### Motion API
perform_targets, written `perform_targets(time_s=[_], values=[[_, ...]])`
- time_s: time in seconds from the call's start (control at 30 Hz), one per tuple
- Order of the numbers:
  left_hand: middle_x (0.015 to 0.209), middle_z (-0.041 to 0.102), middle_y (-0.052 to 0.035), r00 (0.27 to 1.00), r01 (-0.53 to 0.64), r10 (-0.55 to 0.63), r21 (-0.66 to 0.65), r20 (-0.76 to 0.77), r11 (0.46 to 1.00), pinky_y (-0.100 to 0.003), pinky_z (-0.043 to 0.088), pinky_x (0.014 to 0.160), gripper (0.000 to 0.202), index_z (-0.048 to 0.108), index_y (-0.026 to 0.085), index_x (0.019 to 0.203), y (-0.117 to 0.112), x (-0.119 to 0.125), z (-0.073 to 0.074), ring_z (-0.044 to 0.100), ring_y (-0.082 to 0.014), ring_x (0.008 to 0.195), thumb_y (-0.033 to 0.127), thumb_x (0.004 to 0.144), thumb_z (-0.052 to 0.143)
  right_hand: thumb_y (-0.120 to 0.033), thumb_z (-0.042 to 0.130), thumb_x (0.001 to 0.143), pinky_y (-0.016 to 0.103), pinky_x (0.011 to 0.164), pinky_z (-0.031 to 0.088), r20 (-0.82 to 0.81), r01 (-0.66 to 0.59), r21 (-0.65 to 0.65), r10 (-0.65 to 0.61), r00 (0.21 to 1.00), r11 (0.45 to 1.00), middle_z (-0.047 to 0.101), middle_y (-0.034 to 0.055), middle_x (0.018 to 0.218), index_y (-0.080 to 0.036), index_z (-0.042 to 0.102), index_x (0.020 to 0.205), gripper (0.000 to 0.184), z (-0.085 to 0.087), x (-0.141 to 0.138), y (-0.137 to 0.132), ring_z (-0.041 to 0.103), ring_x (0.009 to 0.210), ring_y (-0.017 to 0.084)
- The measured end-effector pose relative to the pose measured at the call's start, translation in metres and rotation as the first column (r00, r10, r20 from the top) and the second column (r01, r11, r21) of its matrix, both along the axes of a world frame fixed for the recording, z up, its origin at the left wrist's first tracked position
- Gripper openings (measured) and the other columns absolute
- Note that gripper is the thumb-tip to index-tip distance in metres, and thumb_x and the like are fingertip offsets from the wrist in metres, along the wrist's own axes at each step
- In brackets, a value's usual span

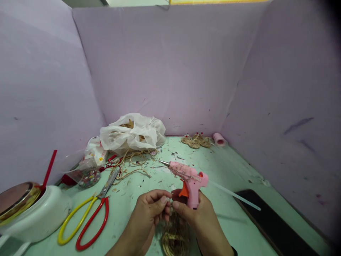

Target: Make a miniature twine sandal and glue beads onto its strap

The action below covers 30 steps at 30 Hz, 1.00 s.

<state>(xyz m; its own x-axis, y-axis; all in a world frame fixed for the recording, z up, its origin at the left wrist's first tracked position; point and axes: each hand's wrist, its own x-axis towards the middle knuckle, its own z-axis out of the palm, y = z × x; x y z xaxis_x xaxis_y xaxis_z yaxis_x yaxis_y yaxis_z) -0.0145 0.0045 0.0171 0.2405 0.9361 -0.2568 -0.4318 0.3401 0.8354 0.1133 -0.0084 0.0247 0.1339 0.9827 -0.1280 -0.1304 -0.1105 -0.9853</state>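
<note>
My right hand (pixel 206 222) is wrapped around the grip of a pink glue gun (pixel 186 174). The gun has an orange trigger (pixel 183 190), its metal nozzle points up and left, and a clear glue stick (pixel 234 195) sticks out behind. My left hand (pixel 150 209) is closed, with thumb and fingers pinched around something small and whitish (pixel 168 202) that I cannot make out. The right thumb and forefinger tips come up close beside that pinch. Just below both hands lies a brown, coiled fibre piece (pixel 176 236), partly hidden by them.
Scissors (pixel 102 199) with yellow and red handles and a white pot (pixel 50 213) are at left. Behind are a bag of beads (pixel 89 177), jute cord (pixel 133 172), a white plastic bag (pixel 133 135), fibre pieces (pixel 195 141) and a pink roll (pixel 220 139). A black phone (pixel 277 224) lies right.
</note>
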Motion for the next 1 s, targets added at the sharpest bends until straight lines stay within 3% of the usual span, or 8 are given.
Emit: perform_targets(time_s=[0.2,0.47,0.7,0.87,1.0], values=[[0.053,0.058,0.0003,1.0,-0.013,0.014,0.028,-0.026,1.0,-0.018,0.039,0.046,0.021,0.068,0.012,0.073,-0.004,0.005,-0.002,0.048,-0.0064,0.045,0.025,0.057,0.074,-0.019,0.067,0.06,0.022,0.039,0.039,0.01,-0.061,0.003,0.061,0.998,0.998,0.061,-0.0028,0.049,-0.016,0.054,0.068,0.016,0.001,-0.006,-0.003,0.051,0.04,0.011],[0.058,0.061,-0.0005,0.999,-0.011,0.013,0.06,-0.044,0.998,-0.018,0.039,0.047,0.024,0.068,0.011,0.073,-0.004,0.007,-0.004,0.048,-0.006,0.047,0.021,0.053,0.077,-0.021,0.068,0.058,0.024,0.042,0.043,0.257,0.106,-0.003,-0.102,0.961,0.994,0.06,-0.0016,0.053,-0.017,0.053,0.065,0.017,0.008,-0.002,-0.003,0.053,0.045,0.013],[0.052,0.057,0.0008,0.998,-0.067,0.067,0.007,-0.012,0.998,-0.019,0.038,0.045,0.022,0.062,0.012,0.068,-0.002,0.007,-0.002,0.048,-0.0072,0.044,0.024,0.055,0.075,-0.021,0.055,0.067,0.024,0.044,0.041,0.3,-0.03,0.028,0.021,0.954,0.999,0.057,-0.0023,0.05,-0.018,0.05,0.065,0.006,-0.003,-0.003,-0.002,0.052,0.046,0.013],[0.057,0.058,-0.0011,0.984,-0.177,0.178,0.035,-0.029,0.984,-0.018,0.04,0.05,0.021,0.064,0.01,0.073,0.01,-0.006,-0.002,0.051,-0.0083,0.053,0.022,0.058,0.072,-0.027,0.057,0.068,0.029,0.056,0.047,0.33,0.189,0.103,-0.213,0.92,0.977,0.06,0.0003,0.057,-0.017,0.05,0.065,0.012,-0.008,0.02,0.015,0.059,0.056,0.017],[0.059,0.058,-0.0024,0.986,-0.167,0.166,-0.014,-0.024,0.986,-0.019,0.042,0.051,0.021,0.065,0.007,0.077,0.015,-0.012,-0.003,0.052,-0.0088,0.055,0.016,0.059,0.07,-0.032,0.06,0.067,0.03,0.057,0.051,0.24,0.239,0.083,-0.252,0.938,0.968,0.065,0.0062,0.08,-0.015,0.052,0.082,0.023,-0.013,0.035,0.027,0.063,0.069,0.02]])
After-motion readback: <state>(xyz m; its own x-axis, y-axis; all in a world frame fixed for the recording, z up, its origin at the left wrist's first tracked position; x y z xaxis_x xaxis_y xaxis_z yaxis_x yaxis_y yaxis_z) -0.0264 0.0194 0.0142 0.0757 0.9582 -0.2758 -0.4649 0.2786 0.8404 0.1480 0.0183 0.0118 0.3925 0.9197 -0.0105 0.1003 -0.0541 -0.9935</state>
